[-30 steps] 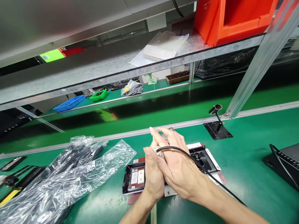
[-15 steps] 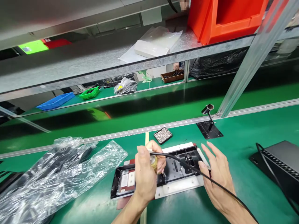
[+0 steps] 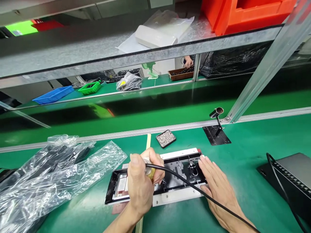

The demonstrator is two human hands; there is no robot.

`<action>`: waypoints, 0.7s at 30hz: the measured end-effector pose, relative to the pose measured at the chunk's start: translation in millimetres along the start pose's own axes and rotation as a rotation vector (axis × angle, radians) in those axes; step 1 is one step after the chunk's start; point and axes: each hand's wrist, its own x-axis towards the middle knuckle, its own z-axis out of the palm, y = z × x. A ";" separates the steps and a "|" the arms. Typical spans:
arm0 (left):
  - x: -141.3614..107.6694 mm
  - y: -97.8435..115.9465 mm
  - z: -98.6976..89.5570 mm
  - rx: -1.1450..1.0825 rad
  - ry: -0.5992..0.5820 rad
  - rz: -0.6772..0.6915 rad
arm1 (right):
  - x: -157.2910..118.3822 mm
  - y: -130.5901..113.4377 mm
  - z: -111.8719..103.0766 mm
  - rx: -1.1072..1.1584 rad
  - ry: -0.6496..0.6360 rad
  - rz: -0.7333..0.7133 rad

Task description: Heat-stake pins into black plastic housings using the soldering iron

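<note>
My left hand (image 3: 142, 183) is wrapped around an electric screwdriver (image 3: 151, 172) with a yellowish body, held upright over a long black plastic housing (image 3: 176, 169). From its top, a black cable (image 3: 184, 182) runs right, across my right wrist. The screwdriver's tip is hard to make out near the housing's middle. White fixture strips (image 3: 175, 196) flank the housing on its long sides. Fingers stretched flat, my right hand (image 3: 216, 186) rests against the housing's right end, holding nothing. A small black tray of screws (image 3: 166, 138) lies just behind the housing.
Clear plastic bags with dark parts (image 3: 65, 174) cover the left side. A black stand with a tube holder (image 3: 217, 126) stands at back right, and a black device (image 3: 289, 178) lies far right. Above runs a metal shelf (image 3: 85, 42). Across the bench, another person's hand (image 3: 188, 61) reaches into a brown tray.
My right hand has moved from hovering with fingers raised to lying on the housing's right end. My left hand still holds the screwdriver. The view has shifted slightly.
</note>
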 end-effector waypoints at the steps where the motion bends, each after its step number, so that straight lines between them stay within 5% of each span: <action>1: 0.1 -0.2 0.0 -0.001 -0.002 0.002 | -0.5 0.2 0.7 -0.007 -0.011 -0.024; 21: -4.0 0.2 -0.4 0.034 0.013 -0.052 | -2.9 1.9 4.1 0.012 0.001 -0.072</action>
